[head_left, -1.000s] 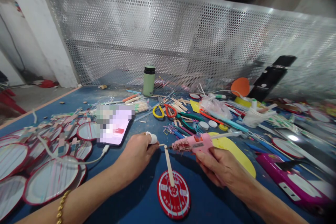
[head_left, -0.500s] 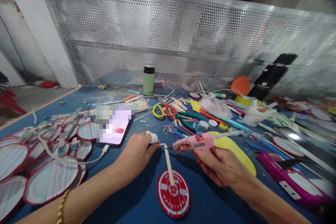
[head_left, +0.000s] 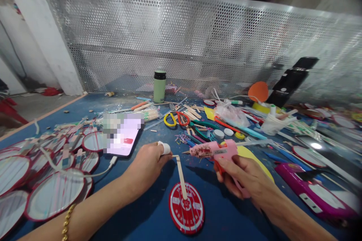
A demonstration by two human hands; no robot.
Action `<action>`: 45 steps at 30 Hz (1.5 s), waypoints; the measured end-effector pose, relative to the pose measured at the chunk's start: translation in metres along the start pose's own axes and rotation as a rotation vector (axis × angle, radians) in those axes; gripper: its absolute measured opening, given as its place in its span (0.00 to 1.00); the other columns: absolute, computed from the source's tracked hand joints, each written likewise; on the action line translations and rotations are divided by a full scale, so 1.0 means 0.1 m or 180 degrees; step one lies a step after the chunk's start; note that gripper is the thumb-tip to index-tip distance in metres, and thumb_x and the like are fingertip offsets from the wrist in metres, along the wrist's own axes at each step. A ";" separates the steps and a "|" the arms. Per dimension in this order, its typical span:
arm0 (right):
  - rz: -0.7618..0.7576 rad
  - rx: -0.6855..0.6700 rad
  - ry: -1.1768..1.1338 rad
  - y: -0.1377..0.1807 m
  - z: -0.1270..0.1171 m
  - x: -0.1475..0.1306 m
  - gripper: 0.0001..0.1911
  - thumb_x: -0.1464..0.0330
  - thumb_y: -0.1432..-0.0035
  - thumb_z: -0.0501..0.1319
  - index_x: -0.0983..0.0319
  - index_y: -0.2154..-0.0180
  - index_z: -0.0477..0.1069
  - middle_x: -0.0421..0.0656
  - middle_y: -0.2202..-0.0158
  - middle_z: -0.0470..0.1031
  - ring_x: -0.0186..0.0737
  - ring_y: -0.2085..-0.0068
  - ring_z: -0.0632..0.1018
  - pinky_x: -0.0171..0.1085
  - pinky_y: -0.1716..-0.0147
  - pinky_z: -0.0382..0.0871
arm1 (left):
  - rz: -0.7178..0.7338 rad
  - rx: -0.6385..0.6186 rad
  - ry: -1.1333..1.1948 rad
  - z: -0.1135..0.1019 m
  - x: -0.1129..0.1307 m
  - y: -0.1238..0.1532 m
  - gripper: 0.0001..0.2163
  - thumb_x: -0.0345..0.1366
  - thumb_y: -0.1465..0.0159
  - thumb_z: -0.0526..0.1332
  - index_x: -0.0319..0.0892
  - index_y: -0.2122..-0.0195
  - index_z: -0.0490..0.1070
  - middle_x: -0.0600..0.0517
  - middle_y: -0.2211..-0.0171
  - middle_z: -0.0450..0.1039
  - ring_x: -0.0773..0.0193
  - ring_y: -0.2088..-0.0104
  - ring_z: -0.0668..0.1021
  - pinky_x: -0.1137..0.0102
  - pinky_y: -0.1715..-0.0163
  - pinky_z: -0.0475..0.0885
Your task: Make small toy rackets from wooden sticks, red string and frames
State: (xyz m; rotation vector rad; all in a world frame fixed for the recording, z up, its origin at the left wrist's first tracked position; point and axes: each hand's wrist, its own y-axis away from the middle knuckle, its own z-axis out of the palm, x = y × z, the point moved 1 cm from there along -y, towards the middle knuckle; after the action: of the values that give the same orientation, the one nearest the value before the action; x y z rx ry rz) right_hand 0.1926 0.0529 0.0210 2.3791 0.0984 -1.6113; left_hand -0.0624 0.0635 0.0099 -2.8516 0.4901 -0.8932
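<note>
We look through a single camera worn on the head, facing forward and down across the blue table (head_left: 127, 220). The forearms come in from the lower corners, so we see the left hand (head_left: 151, 163) and right hand (head_left: 243, 179) close up, below mid-height. Our wide view reaches past the tabletop to the perforated metal screen (head_left: 169, 26) behind and the floor (head_left: 36, 106) at far left.

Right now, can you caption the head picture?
Left hand pinches a thin stick; right hand grips a pink glue gun.
</note>
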 end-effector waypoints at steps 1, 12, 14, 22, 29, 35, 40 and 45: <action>0.0006 0.0032 -0.0032 0.01 0.00 -0.01 0.28 0.43 0.46 0.58 0.64 0.74 0.70 0.38 0.83 0.69 0.25 0.87 0.59 0.30 0.87 0.48 | -0.0013 -0.0022 -0.0047 0.01 0.00 0.00 0.10 0.34 0.33 0.57 0.41 0.70 0.76 0.50 0.70 0.77 0.64 0.68 0.76 0.73 0.69 0.63; 0.0003 0.0107 -0.0183 0.08 -0.03 -0.07 0.26 0.45 0.46 0.59 0.63 0.73 0.70 0.40 0.80 0.71 0.25 0.86 0.59 0.30 0.87 0.51 | 0.0260 0.0172 -0.1033 0.15 0.04 0.02 0.11 0.36 0.32 0.57 0.39 0.70 0.75 0.47 0.70 0.76 0.62 0.71 0.75 0.70 0.72 0.62; 0.0019 0.0078 -0.0092 0.08 -0.04 -0.07 0.26 0.45 0.45 0.58 0.63 0.73 0.70 0.37 0.85 0.67 0.26 0.87 0.59 0.30 0.87 0.52 | 0.0339 0.0270 -0.1108 0.16 0.05 0.02 0.12 0.36 0.32 0.57 0.39 0.71 0.75 0.47 0.71 0.75 0.62 0.72 0.74 0.70 0.73 0.62; -0.0082 -0.0018 -0.0150 0.10 -0.03 -0.03 0.25 0.46 0.43 0.58 0.63 0.73 0.71 0.34 0.88 0.63 0.26 0.86 0.59 0.28 0.86 0.52 | 0.0400 0.0346 -0.1065 0.18 0.05 0.03 0.12 0.36 0.33 0.57 0.38 0.72 0.74 0.47 0.70 0.76 0.60 0.70 0.76 0.69 0.71 0.65; -0.0051 -0.0105 -0.0183 0.08 -0.04 0.01 0.27 0.45 0.43 0.58 0.64 0.73 0.70 0.35 0.86 0.63 0.25 0.87 0.59 0.29 0.87 0.49 | 0.0336 0.0261 -0.1037 0.18 0.04 -0.01 0.12 0.35 0.33 0.58 0.38 0.72 0.75 0.46 0.69 0.77 0.59 0.68 0.77 0.69 0.69 0.67; -0.0069 -0.0085 -0.0121 0.12 -0.03 -0.04 0.27 0.46 0.42 0.57 0.64 0.73 0.70 0.34 0.88 0.62 0.26 0.86 0.58 0.30 0.86 0.50 | 0.0400 0.0282 -0.1068 0.20 0.03 0.00 0.13 0.36 0.32 0.56 0.39 0.72 0.74 0.46 0.69 0.76 0.58 0.69 0.77 0.68 0.69 0.67; -0.0076 -0.0105 -0.0084 0.13 -0.02 -0.05 0.27 0.45 0.43 0.57 0.64 0.73 0.70 0.35 0.88 0.62 0.26 0.86 0.57 0.30 0.85 0.51 | 0.0383 0.0296 -0.1059 0.21 0.04 0.01 0.13 0.36 0.32 0.56 0.39 0.72 0.74 0.47 0.69 0.76 0.59 0.69 0.77 0.68 0.69 0.67; -0.0064 -0.0100 -0.0071 0.13 -0.03 -0.04 0.27 0.46 0.42 0.57 0.64 0.74 0.70 0.34 0.88 0.61 0.25 0.86 0.57 0.30 0.85 0.51 | 0.0343 0.0222 -0.1027 0.19 0.04 0.00 0.13 0.36 0.32 0.56 0.40 0.71 0.74 0.47 0.68 0.76 0.58 0.67 0.77 0.68 0.68 0.68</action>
State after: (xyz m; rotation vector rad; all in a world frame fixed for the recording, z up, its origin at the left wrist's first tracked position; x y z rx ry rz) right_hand 0.1959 0.0418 0.0280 2.3434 0.1425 -1.6327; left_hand -0.0484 0.0625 -0.0036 -2.7968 0.5528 -0.4116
